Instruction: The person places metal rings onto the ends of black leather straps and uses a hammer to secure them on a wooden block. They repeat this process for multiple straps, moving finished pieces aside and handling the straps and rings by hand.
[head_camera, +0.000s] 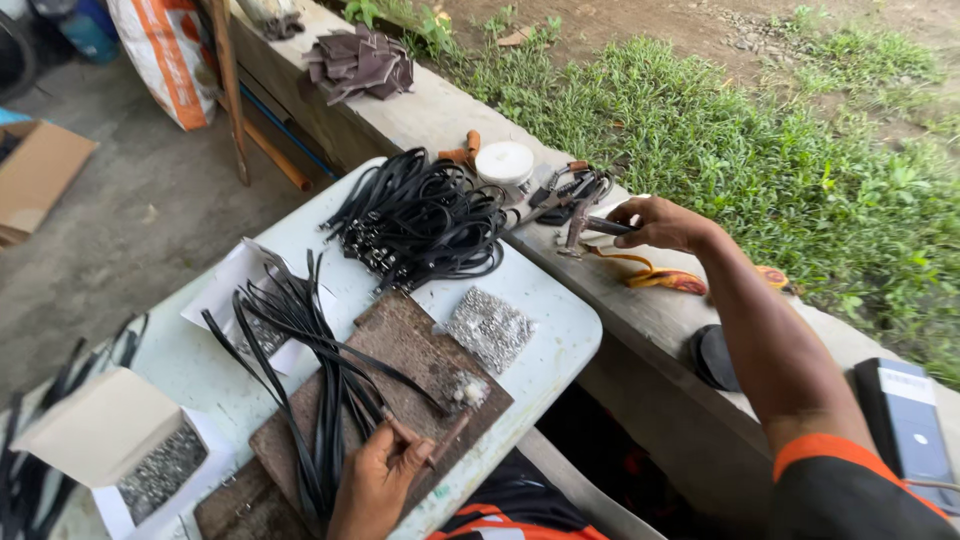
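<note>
My left hand (378, 482) rests at the near end of a worn wooden board (400, 345) on the white table (545, 325). It pinches a thin brown stick (405, 432) and presses on a bundle of black straps (320, 390) laid along the board. A small hammer (458, 405) lies on the board just right of its fingers. My right hand (655, 222) reaches out over the concrete ledge (640, 310) and is shut on a dark metal hand tool (585, 226), beside other tools (572, 185).
A heap of black buckled straps (420, 215) fills the table's far end. A clear bag of silver rivets (488, 328) lies right of the board, an open box of rivets (150, 460) at the near left. The ledge carries a white tub (504, 160), leather scraps (360, 62), an orange strap (665, 279), a dark phone (905, 420).
</note>
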